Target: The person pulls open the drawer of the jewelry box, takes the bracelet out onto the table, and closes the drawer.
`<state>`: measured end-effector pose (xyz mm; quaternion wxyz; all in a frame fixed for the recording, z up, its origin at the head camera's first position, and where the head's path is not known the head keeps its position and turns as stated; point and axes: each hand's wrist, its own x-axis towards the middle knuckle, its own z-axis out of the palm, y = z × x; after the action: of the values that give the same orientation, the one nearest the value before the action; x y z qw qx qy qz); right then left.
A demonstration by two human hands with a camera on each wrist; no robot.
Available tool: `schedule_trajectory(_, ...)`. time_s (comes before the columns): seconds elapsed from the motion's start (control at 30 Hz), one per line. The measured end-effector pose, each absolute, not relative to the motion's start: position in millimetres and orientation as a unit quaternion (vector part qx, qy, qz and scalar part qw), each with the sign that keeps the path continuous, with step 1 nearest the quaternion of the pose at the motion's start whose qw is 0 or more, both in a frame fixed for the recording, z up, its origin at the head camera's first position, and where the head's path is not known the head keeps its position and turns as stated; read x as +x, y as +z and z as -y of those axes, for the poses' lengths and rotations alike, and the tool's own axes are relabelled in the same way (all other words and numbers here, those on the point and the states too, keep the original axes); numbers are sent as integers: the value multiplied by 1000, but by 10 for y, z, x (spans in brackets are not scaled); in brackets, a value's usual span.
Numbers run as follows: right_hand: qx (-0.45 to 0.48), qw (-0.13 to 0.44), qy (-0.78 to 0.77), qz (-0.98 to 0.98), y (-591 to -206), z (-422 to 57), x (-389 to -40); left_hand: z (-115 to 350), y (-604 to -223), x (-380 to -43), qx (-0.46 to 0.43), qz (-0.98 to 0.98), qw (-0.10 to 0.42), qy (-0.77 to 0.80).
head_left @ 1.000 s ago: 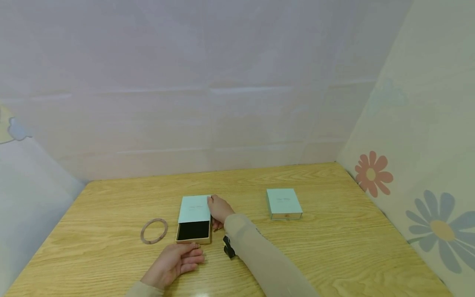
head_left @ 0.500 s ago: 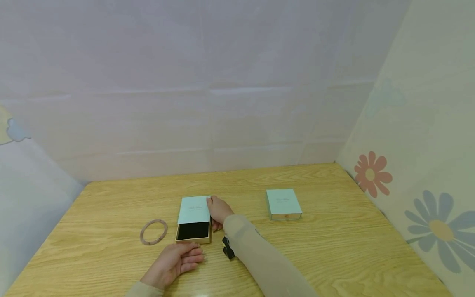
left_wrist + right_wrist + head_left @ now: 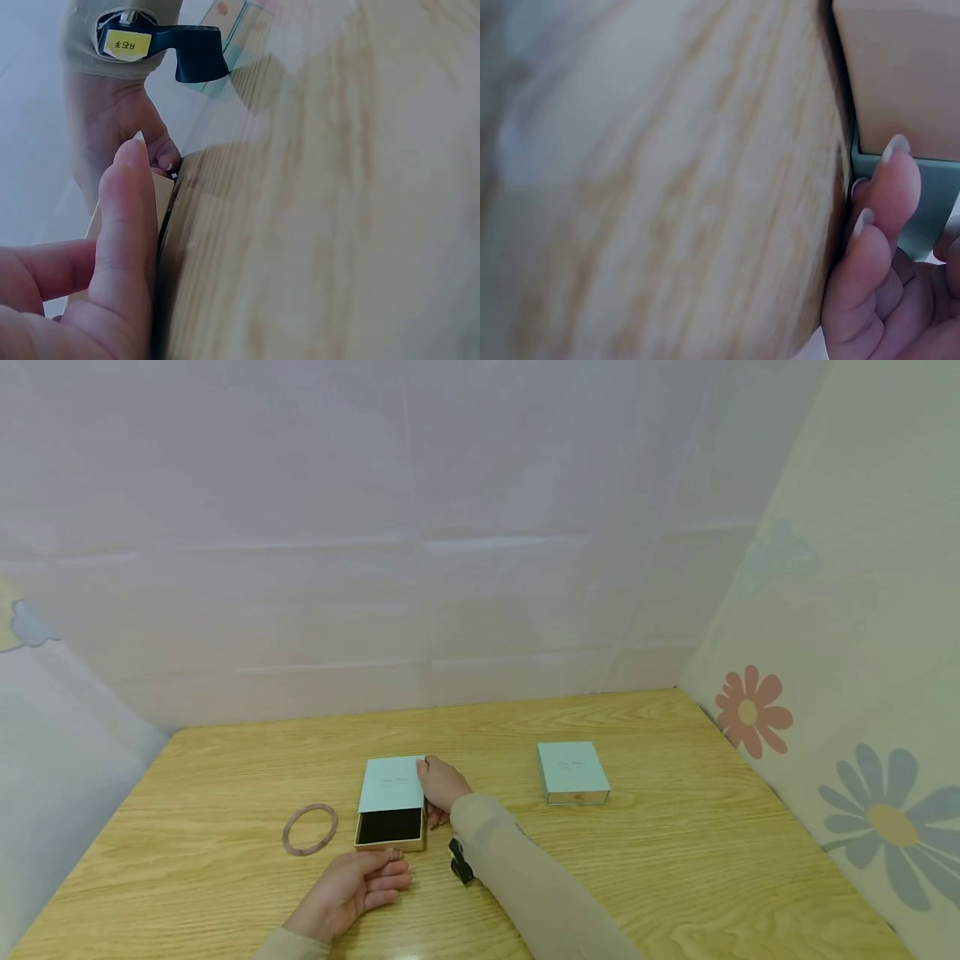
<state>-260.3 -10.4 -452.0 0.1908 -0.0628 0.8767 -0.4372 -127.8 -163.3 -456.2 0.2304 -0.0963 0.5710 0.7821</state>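
Note:
A mint jewelry box sleeve [image 3: 392, 783] lies on the table with its gold-edged, black-lined drawer [image 3: 388, 827] partly slid out toward me. My right hand [image 3: 444, 783] grips the sleeve along its right side, thumb on top and fingers low by the table. In the right wrist view, fingertips [image 3: 900, 187] curl against the green sleeve edge. My left hand [image 3: 356, 889] is at the drawer's front, thumb and index finger pinching at its front edge; the other fingers stretch out loosely below. The drawer holds only its black lining. A pinkish bangle [image 3: 288, 831] lies left of it.
A second mint box [image 3: 573, 772], its drawer closed, stands farther right on the wooden table [image 3: 712, 860]. A pale cloth wall [image 3: 420, 610] rises behind the table. Black camera mount [image 3: 199, 52] sits on the right wrist.

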Motion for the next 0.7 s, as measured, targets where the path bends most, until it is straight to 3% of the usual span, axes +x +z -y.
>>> schedule_trajectory(0.7, -60, 189, -441, -875, -4487, 100, -2587, 1634, -4565, -1315, -97, -583, 231, 773)
